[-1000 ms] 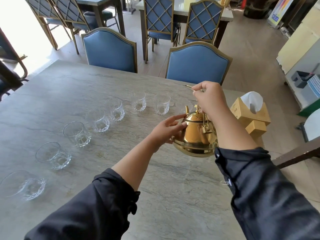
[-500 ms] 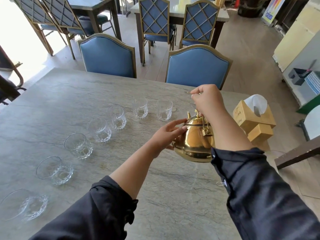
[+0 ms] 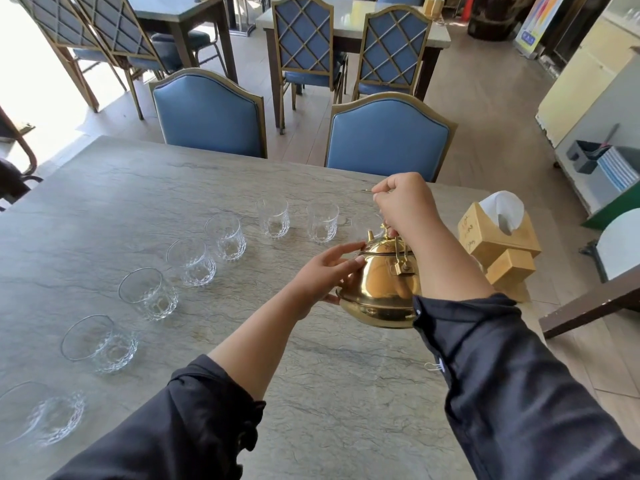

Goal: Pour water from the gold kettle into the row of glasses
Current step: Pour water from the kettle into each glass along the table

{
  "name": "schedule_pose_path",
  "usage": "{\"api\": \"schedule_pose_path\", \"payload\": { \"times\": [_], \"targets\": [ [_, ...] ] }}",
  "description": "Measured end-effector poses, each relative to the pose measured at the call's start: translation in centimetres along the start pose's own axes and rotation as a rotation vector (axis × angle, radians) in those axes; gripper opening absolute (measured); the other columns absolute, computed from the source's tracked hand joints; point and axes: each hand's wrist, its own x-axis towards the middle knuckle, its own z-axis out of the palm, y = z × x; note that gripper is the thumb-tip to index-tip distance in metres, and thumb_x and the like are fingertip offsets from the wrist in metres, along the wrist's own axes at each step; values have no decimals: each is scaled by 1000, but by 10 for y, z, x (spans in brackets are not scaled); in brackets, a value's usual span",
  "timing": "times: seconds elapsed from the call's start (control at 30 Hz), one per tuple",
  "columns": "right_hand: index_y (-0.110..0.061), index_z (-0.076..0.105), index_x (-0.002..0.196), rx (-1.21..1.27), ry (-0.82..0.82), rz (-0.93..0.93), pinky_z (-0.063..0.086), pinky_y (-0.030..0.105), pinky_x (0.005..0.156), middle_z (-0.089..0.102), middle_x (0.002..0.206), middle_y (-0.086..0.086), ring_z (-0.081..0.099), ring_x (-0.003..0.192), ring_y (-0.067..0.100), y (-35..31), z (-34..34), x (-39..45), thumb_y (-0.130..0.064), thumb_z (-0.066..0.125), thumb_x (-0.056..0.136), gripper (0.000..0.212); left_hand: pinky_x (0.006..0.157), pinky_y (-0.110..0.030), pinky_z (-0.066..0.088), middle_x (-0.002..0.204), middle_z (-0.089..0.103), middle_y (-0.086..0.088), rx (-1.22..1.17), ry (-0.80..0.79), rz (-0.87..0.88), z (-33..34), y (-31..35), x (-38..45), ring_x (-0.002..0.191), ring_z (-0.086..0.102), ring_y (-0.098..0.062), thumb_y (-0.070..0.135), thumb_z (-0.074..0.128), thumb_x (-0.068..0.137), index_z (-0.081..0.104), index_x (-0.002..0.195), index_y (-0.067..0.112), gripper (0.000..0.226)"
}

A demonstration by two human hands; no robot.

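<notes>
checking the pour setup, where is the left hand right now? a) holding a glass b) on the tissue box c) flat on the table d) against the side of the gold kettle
d: the left hand rests against the side of the gold kettle, while the right hand holds its handle from above.

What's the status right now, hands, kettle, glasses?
Right hand gripping handle, left hand steadying gold kettle. Kettle lifted, tipped away. Glasses look empty. Nothing blocking the row.

Sunlit dining room — 2 blue chairs (image 3: 388, 140) behind a marble table (image 3: 104, 202).
</notes>
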Motion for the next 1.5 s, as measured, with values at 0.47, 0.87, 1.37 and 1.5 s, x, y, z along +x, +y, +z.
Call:
{"api": "schedule_pose_path", "payload": {
  "times": [0.47,0.87,1.37,1.5],
  "targets": [
    [-10,71,101,14,-35,45,61,42,71,65,85,4,62,74,21,7,-3,5,-6,54,91,20,87,-45,62,126,68,3,-6,-4,-7,6,0,4,105,71,-29,39,64,98,58,141,39,43],
    [-10,68,107,-14,-70,70,59,31,52,68,95,8,64,52,20,8,-8,3,-7,51,95,21,83,-41,62,126,67,1,-13,-14,-8,10,-2,9,108,70,-30,40,64,98,60,137,43,39],
    [-11,65,111,36,-133,47,61,39,56,60,86,3,58,44,18,5,-15,-6,-10,51,96,20,83,-45,62,124,71,-6,-27,-17,9,10,-3,5,96,74,-26,35,66,97,60,136,38,39],
    [-11,64,111,59,-114,8,58,32,51,58,86,0,55,42,13,12,-16,-17,-12,53,96,19,84,-43,61,126,71,-6,-26,-22,28,14,-7,2,93,72,-22,34,66,97,61,126,44,31]
  ]
}}
